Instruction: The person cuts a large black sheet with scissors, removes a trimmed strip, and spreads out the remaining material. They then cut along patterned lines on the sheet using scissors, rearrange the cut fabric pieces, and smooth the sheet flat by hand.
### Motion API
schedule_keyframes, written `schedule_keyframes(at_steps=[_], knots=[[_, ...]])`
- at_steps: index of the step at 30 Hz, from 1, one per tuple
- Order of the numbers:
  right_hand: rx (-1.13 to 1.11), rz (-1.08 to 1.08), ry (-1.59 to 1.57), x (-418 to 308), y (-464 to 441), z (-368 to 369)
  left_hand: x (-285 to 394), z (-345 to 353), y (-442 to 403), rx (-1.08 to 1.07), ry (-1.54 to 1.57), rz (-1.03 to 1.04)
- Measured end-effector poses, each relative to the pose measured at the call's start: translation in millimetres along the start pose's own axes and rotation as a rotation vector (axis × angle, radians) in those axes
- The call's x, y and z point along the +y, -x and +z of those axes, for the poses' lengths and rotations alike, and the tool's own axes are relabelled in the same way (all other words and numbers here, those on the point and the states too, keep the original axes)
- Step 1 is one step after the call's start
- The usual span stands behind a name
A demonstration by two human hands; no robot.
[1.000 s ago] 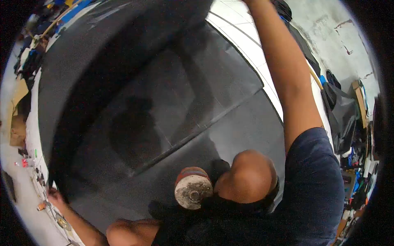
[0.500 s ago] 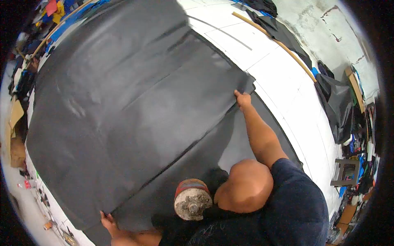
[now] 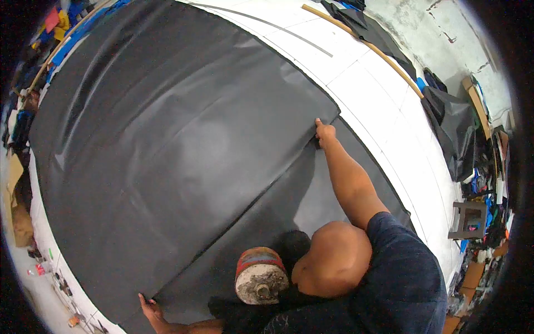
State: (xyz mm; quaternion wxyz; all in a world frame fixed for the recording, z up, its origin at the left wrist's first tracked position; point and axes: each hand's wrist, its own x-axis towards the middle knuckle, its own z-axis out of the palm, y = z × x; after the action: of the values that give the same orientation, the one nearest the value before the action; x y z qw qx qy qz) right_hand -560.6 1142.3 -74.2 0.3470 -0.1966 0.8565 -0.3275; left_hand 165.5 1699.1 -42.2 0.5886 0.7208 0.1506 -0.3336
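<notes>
A large black sheet (image 3: 183, 145), smooth like vinyl or leatherette, covers most of the floor. Its near edge runs diagonally over another black sheet (image 3: 328, 189) beneath. My right hand (image 3: 325, 132) pinches that edge near its far right corner, index finger stretched along the top. At the lower left, my left hand (image 3: 151, 310) grips the same edge between thumb and fingers; part of the grip is hidden. Between my arms, by my bent knee (image 3: 334, 259), a round red can-like object (image 3: 260, 275) with a dirty whitish end rests on the lower sheet.
White tiled floor (image 3: 384, 122) borders the sheets. A long wooden strip (image 3: 367, 47) and crumpled black material (image 3: 453, 133) lie along the right wall. A grey stool (image 3: 468, 220) stands at the right among clutter. A thin dark strip (image 3: 278, 28) lies on the tiles.
The upper sheet has shifted and spread out flatter, its far right side now running in a smooth line along the tiles. Both hands still hold its near edge, almost in place.
</notes>
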Motion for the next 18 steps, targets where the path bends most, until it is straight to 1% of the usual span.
schedule_keyframes(at_steps=[2, 3, 5, 6, 8, 9, 11, 12, 14, 15, 17, 18], knots=[[0.059, -0.153, 0.221, 4, -4, -1, 3, 0, -4, -0.012, -0.115, -0.037], [0.059, -0.151, 0.222, -1, 4, -4, 2, -3, -10, -0.011, -0.117, -0.037], [0.141, -0.263, 0.517, -13, 24, -14, -1, -7, -23, 0.013, -0.073, -0.029], [0.142, -0.257, 0.520, -5, 16, -15, -2, -9, -24, 0.013, -0.079, -0.030], [0.087, -0.323, 0.416, -5, 11, -14, -7, -11, -25, -0.019, -0.081, 0.035], [0.085, -0.325, 0.418, -6, 9, -14, -9, -12, -26, -0.016, -0.079, 0.034], [0.068, -0.192, 0.322, -12, 20, -16, -12, -21, -36, -0.018, -0.064, 0.038], [0.068, -0.188, 0.323, -4, 5, -14, -10, -17, -33, -0.018, -0.068, 0.038], [-0.042, -0.146, 0.251, 18, -41, -9, -7, -6, -20, 0.096, -0.163, 0.074], [-0.045, -0.148, 0.251, 8, -22, -16, -8, -6, -21, 0.098, -0.161, 0.075], [0.068, -0.276, 0.615, -29, 42, -37, -16, -10, -28, 0.071, -0.056, 0.095], [0.173, -0.334, 0.605, -31, 46, -40, -16, -22, -41, 0.092, -0.059, 0.091]])
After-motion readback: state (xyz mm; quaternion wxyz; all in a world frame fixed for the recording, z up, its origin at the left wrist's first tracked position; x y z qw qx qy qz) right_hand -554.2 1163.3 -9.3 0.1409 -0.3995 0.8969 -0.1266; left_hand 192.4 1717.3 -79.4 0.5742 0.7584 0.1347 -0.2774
